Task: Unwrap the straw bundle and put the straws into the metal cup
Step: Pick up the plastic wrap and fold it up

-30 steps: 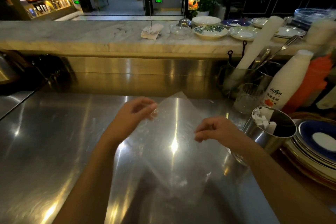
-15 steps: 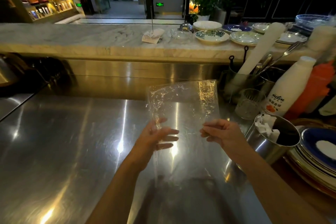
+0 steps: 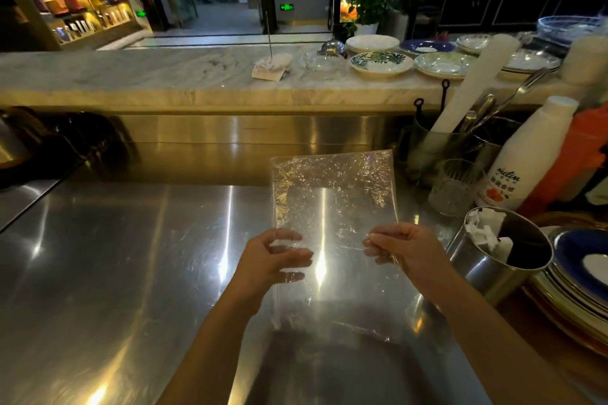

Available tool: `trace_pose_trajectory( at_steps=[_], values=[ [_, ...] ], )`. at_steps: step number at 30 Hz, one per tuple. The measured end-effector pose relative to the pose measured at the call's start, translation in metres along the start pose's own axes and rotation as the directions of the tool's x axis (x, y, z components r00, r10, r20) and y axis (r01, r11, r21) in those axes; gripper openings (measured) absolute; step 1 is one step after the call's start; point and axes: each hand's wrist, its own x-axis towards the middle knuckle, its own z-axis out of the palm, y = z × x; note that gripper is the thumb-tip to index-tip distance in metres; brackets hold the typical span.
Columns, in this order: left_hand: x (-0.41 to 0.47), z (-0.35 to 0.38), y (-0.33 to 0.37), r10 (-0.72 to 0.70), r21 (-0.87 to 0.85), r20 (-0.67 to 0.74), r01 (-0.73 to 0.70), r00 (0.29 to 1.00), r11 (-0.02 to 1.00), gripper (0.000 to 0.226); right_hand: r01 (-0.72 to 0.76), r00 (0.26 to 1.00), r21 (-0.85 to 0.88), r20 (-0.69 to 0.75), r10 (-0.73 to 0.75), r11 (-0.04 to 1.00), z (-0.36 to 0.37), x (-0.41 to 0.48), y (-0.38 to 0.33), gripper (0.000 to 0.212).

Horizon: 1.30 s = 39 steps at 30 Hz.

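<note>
While both forearms reach in from 6 o'clock over the steel desk (image 3: 98,256), the two hands hold an empty clear plastic wrapper (image 3: 332,207) upright between them, above the desk's middle. The left hand (image 3: 269,263) has its palm turned toward 3 o'clock, with curled fingers (image 3: 292,253) pinching the wrapper's left edge; some fingertips show through the film. The right hand (image 3: 408,250) has its knuckles toward 12 o'clock and pinches the right edge between thumb and bent fingers. Both wrists are roughly level, and the sheet rises toward 12 o'clock, crinkled and glinting near its top edge, while its lower part hangs toward the desk at 6 o'clock.

At 3 o'clock of the right hand, near its wrist, stands the metal cup (image 3: 493,260), tilted slightly, with white paper-wrapped straws (image 3: 483,227) resting inside against its far-left wall. Just beside the cup at 4 o'clock sits a stack of plates (image 3: 579,289) with a blue-rimmed one on top. A white bottle (image 3: 526,154) stands at 1 o'clock of the cup.
</note>
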Motion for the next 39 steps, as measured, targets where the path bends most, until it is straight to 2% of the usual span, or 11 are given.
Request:
trace_pose_trajectory(
  at_steps=[4,8,18,21,24,27,30,32,34,36,39],
  values=[
    [0.002,0.0,-0.001,0.023,-0.013,-0.02,-0.023,1.0,1.0,0.013,-0.053,0.996,-0.003,0.065,0.053,0.999,-0.006,0.0,0.001,0.021],
    [0.004,-0.002,0.002,0.024,-0.02,-0.009,-0.024,1.0,1.0,0.008,-0.101,0.99,-0.003,0.101,0.1,0.995,-0.012,0.001,0.004,0.017],
    [-0.003,-0.011,0.007,0.025,-0.011,0.103,-0.024,0.994,1.0,0.029,-0.196,0.944,0.061,0.283,0.171,0.979,-0.023,0.0,0.01,0.018],
    [-0.003,-0.01,0.004,-0.008,-0.1,0.102,0.018,0.995,0.995,0.048,-0.165,0.944,-0.022,0.287,0.164,0.986,-0.024,-0.003,0.011,0.042],
    [-0.002,-0.012,-0.002,-0.086,-0.144,0.12,0.103,0.989,0.984,0.045,-0.179,0.942,-0.035,0.282,0.182,0.983,-0.026,-0.002,0.014,0.051],
    [0.002,-0.024,-0.009,-0.163,-0.099,0.051,0.168,0.985,0.981,0.041,-0.195,0.945,-0.055,0.258,0.203,0.979,-0.031,-0.001,0.015,0.049],
    [0.004,-0.032,-0.011,-0.143,0.131,-0.055,0.149,0.988,0.98,0.013,-0.163,0.937,-0.192,0.278,0.213,0.968,-0.035,0.001,0.013,0.048],
    [0.002,-0.03,-0.006,-0.085,0.313,0.063,0.062,0.994,0.948,0.032,-0.141,0.905,-0.34,0.337,0.26,0.93,-0.031,0.004,0.008,0.045],
    [0.0,-0.018,-0.001,-0.111,0.367,0.237,0.017,0.965,0.93,0.04,-0.114,0.842,-0.451,0.428,0.327,0.885,-0.022,0.009,0.0,0.043],
    [-0.001,0.0,-0.004,-0.22,0.385,0.418,0.048,0.881,0.922,0.052,-0.051,0.775,-0.507,0.523,0.354,0.86,-0.007,0.012,-0.01,0.044],
    [-0.001,0.024,-0.018,-0.355,0.415,0.56,0.118,0.749,0.902,0.062,0.044,0.752,-0.514,0.582,0.311,0.856,0.01,0.016,-0.025,0.045]
  ],
)
